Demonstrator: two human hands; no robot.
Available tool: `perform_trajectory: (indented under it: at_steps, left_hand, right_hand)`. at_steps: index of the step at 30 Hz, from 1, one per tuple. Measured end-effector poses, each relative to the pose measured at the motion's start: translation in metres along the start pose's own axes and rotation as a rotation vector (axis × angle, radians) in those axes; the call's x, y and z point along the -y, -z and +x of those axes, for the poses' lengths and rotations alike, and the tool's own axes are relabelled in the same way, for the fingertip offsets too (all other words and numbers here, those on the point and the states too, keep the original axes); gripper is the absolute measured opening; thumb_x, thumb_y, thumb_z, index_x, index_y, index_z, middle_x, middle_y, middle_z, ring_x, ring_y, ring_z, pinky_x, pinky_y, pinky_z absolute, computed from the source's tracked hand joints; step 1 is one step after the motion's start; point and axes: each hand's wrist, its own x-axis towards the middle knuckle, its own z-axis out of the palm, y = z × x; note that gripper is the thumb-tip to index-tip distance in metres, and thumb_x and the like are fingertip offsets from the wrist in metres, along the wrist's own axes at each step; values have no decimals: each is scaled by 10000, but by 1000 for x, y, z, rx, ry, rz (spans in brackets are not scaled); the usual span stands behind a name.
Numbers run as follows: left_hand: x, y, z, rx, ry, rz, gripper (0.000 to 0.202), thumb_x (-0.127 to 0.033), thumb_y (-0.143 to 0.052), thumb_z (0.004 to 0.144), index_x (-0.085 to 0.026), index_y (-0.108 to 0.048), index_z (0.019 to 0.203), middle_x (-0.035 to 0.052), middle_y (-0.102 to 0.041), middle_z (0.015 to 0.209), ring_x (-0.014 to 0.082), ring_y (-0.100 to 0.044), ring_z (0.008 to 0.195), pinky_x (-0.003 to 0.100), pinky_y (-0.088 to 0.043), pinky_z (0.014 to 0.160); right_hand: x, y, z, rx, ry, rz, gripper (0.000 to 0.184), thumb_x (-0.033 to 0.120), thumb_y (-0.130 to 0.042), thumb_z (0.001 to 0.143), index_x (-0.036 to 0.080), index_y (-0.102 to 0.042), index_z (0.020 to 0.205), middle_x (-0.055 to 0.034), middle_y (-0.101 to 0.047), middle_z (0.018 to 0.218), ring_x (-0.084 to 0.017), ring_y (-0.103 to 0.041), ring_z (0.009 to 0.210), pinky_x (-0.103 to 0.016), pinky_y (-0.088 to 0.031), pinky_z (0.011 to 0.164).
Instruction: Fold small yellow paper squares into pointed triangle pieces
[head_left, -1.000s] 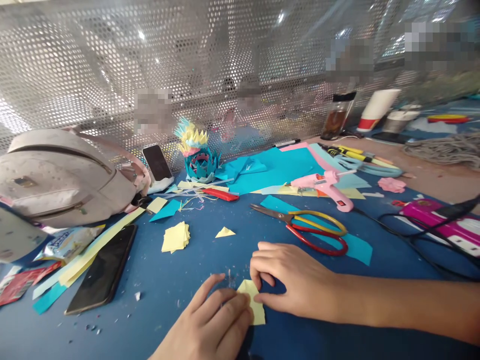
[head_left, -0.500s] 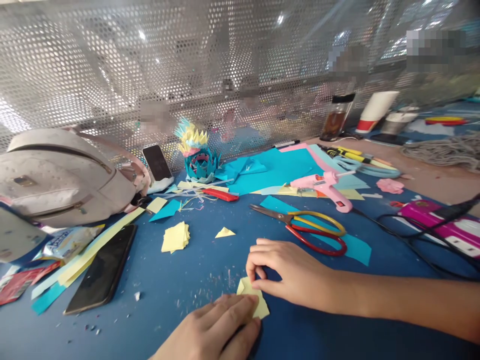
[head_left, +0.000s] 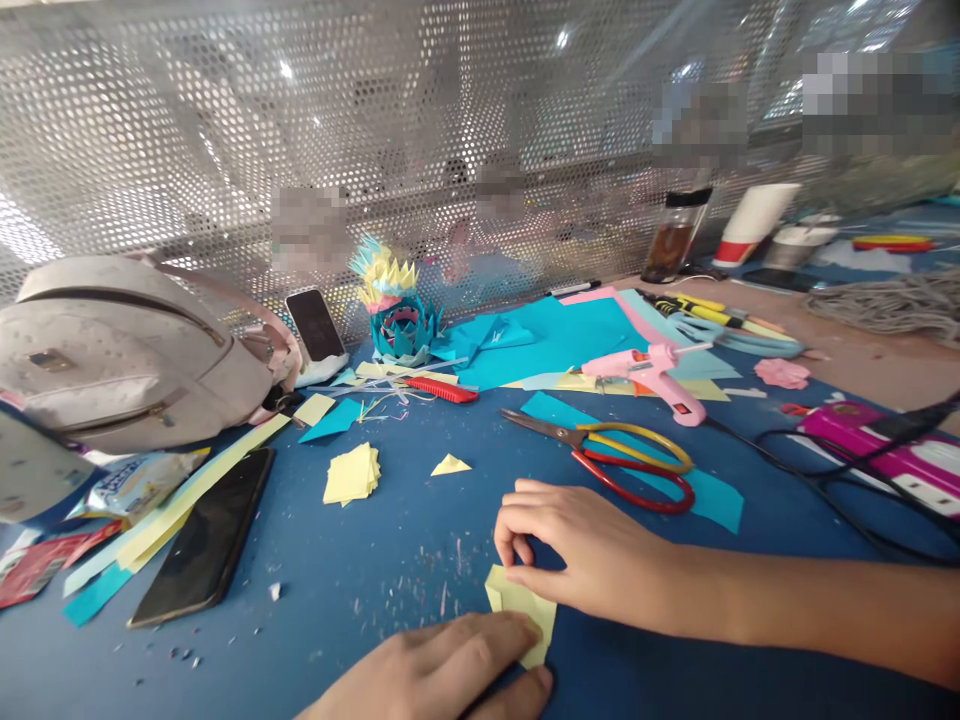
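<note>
A small piece of pale yellow paper [head_left: 517, 598] lies on the blue tabletop, with a fold near its upper left corner. My left hand [head_left: 457, 665] holds its lower part, fingers over the sheet and thumb beside the lower edge. At the upper edge, the curled fingers and thumb of my right hand [head_left: 570, 540] close together on the paper; their very tips are partly hidden. Beyond the hands sit a small folded yellow triangle [head_left: 451, 464] and a stack of yellow paper squares [head_left: 351, 474]. Scissors with red and yellow handles [head_left: 634, 450] rest just past my right hand.
A pink glue gun [head_left: 660, 375] with a black cord lies at right, near a magenta power strip [head_left: 862, 440]. A red cutter [head_left: 442, 389], blue sheets [head_left: 570, 335] and a folded-paper model [head_left: 401, 310] are farther back. At left are a phone [head_left: 206, 540] and backpack [head_left: 142, 350].
The yellow paper has shifted right and slightly toward me, turning a little. My left hand has moved right and down with it; my right hand has barely moved.
</note>
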Motion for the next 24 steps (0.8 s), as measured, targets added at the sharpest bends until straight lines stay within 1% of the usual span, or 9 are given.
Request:
perform_trajectory:
  at_steps: [2,4,5,7,10,13,15,20,24]
  left_hand:
    - [2,-1,-1,-62,37,43,360,-223,-352,1131,-77,-675,1194,118,-754,1078,164,-741,1042,220,-619,911]
    - [4,-3,-3,-106,64,85,437,-308,-328,1138,-69,-693,1130,118,-754,1019,182,-744,976,270,-634,891]
    - [5,-4,-5,-112,65,107,484,-360,-314,1138,-69,-699,1115,116,-756,1025,190,-741,962,297,-633,901]
    - [7,-7,-10,-95,45,154,533,-426,-303,1133,-80,-708,1139,101,-759,1089,198,-734,996,326,-614,950]
    - [8,-10,-14,-87,12,206,506,-410,-319,1136,-102,-718,1177,66,-758,1161,184,-718,1056,319,-567,1026]
    - [8,-12,-15,-112,15,217,516,-404,-307,1139,-106,-728,1165,45,-762,1160,175,-718,1044,319,-550,1042]
    - [8,-12,-14,-123,18,217,525,-403,-296,1140,-107,-729,1160,41,-764,1156,176,-721,1033,322,-548,1041]
    - [8,-11,-13,-121,14,208,523,-387,-291,1142,-100,-728,1153,46,-772,1134,186,-730,1006,327,-567,1003]
    - [8,-10,-11,-112,15,209,520,-373,-287,1143,-93,-725,1149,46,-775,1122,197,-737,993,342,-589,964]
  right_hand:
    - [0,0,0,-15,5,2,130,139,-735,833,212,-633,868,30,-651,830,-167,-593,829,-325,-462,943]
    - [0,0,-1,-19,0,1,145,141,-750,831,213,-638,888,29,-658,833,-168,-599,839,-318,-466,934]
    - [1,0,-1,-15,-1,1,140,140,-751,832,215,-643,880,33,-659,817,-165,-599,831,-312,-465,927]
    - [2,1,-1,-4,0,5,127,123,-738,831,217,-655,850,42,-656,774,-156,-595,801,-296,-459,896]
    - [4,0,-1,-10,10,3,129,107,-726,816,217,-659,807,50,-649,749,-145,-585,771,-268,-434,796]
    - [5,-1,-2,-43,35,-7,147,83,-709,798,208,-632,798,51,-648,777,-137,-581,784,-250,-382,694]
    - [5,-3,-3,-64,65,-24,152,67,-682,800,201,-609,803,44,-644,807,-134,-575,786,-250,-353,655]
    - [4,-11,-6,-104,145,-122,118,100,-598,872,196,-548,824,23,-611,822,-139,-541,749,-273,-319,630]
    - [3,-15,-5,-121,177,-173,105,148,-543,932,202,-511,848,7,-606,835,-158,-531,772,-285,-314,636]
